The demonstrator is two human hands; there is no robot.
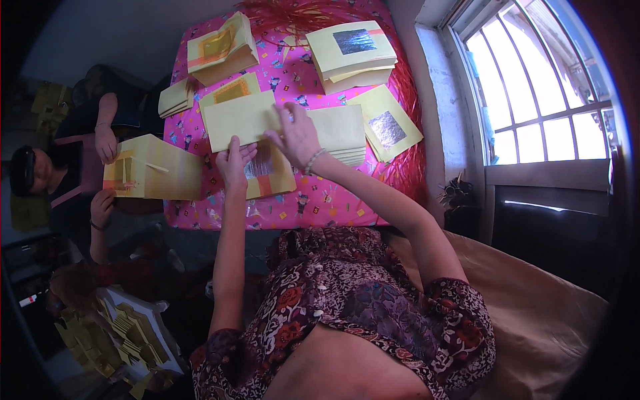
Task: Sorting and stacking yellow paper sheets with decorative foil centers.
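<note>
My left hand (235,160) pinches the lower edge of a folded pale-yellow paper (240,122), thumb on top. At the paper's right end is my right hand (297,137), fingers spread and slightly blurred; whether they touch it I cannot tell. Partly beneath lies a yellow sheet (280,181) with a silver patch and an orange-red band. Just right of my right hand, folded yellow papers (343,137) lie overlapped in a pile. Beyond the held paper, another sheet with a gold patch (239,89) is partly covered.
A pink patterned cloth (283,73) covers the table. Yellow paper stacks stand at the far left (223,47) and far right (351,53). A silver-patched sheet (385,127) lies near red strands (408,167). At left, a co-worker's hands (105,143) hold a yellow paper piece (160,170).
</note>
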